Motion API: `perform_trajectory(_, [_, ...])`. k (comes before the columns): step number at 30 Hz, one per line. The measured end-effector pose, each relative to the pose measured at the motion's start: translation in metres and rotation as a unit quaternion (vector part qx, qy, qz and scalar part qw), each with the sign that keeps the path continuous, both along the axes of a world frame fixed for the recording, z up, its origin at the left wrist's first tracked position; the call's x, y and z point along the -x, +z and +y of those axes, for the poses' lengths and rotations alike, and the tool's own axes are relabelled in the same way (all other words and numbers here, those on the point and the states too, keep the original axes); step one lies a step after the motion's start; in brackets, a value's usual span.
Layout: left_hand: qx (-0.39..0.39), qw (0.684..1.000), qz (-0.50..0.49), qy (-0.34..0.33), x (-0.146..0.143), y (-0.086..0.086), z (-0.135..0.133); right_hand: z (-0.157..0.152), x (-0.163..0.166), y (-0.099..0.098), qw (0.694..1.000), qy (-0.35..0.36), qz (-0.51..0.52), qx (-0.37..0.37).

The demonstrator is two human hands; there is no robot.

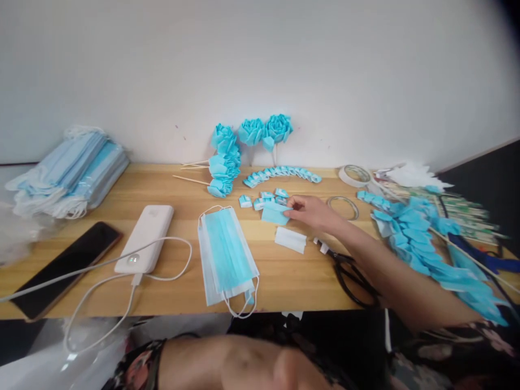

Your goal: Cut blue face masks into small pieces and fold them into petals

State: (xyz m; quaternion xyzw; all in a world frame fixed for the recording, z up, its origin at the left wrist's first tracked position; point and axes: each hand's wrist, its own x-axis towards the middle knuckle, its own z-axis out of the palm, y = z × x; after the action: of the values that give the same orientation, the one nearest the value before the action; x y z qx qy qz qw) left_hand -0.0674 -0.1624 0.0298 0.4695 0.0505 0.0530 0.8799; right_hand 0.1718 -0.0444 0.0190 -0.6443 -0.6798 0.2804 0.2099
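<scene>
My right hand [306, 211] is closed in a pinch on the right edge of a small light-blue rectangle of mask fabric [274, 213], held over the wooden table. Just behind it lie several small folded blue-and-white pieces [245, 201]. A white fabric strip [290, 240] rests in front of it, beside scissors with black handles [353, 279] that pass partly under my right forearm. My left hand [264, 365] is low at the bottom edge, below the table front, blurred and cut off; its fingers do not show clearly. A blue face mask [227, 252] lies flat left of the strip.
Blue fabric roses on sticks [225, 157] stand and lie by the wall, behind a curved row of folded pieces [282, 174]. Tape rolls [343, 207] and blue fabric strips [418, 238] are right. Left are stacked masks [77, 173], a phone [67, 268] and a cabled power bank [146, 235].
</scene>
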Motion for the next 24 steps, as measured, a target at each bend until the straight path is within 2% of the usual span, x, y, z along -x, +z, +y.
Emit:
perform_trajectory(2, [0.029, 0.999, -0.021, 0.022, -0.003, 0.005, 0.010, -0.002, -0.001, 0.010, 0.998, -0.013, 0.059, -0.028])
perform_trajectory(3, [0.050, 0.997, -0.027, 0.054, -0.003, 0.007, 0.015, -0.004, 0.000, 0.016, 0.996, -0.020, 0.080, -0.046])
perform_trajectory(6, [0.141, 0.960, -0.002, 0.244, -0.007, 0.005, 0.034, -0.013, 0.008, 0.037, 0.988, -0.028, 0.111, -0.105])
perform_trajectory(10, [0.160, 0.916, 0.058, 0.364, -0.021, -0.013, 0.061, -0.025, 0.019, 0.053, 0.983, -0.023, 0.103, -0.153])
perform_trajectory(12, [0.119, 0.902, 0.078, 0.407, -0.024, -0.022, 0.072, -0.027, 0.021, 0.053, 0.983, -0.018, 0.113, -0.145])
perform_trajectory(13, [0.072, 0.893, 0.089, 0.435, -0.024, -0.026, 0.077, -0.027, 0.020, 0.052, 0.982, -0.016, 0.123, -0.140])
perform_trajectory(14, [0.006, 0.875, 0.100, 0.473, -0.023, -0.028, 0.082, -0.027, 0.019, 0.051, 0.981, -0.014, 0.137, -0.136])
perform_trajectory(16, [-0.128, 0.821, 0.117, 0.545, -0.019, -0.030, 0.090, -0.028, 0.017, 0.050, 0.977, -0.010, 0.175, -0.125])
perform_trajectory(18, [-0.184, 0.791, 0.123, 0.570, -0.015, -0.027, 0.096, -0.031, 0.015, 0.052, 0.970, 0.000, 0.216, -0.114])
perform_trajectory(19, [-0.180, 0.793, 0.121, 0.569, -0.014, -0.026, 0.098, -0.032, 0.015, 0.054, 0.966, 0.006, 0.233, -0.111])
perform_trajectory(22, [-0.118, 0.832, 0.110, 0.531, -0.016, -0.020, 0.102, -0.037, 0.013, 0.063, 0.958, 0.026, 0.264, -0.108])
perform_trajectory(24, [-0.112, 0.856, 0.093, 0.497, -0.019, -0.018, 0.104, -0.037, 0.010, 0.069, 0.953, 0.039, 0.285, -0.098])
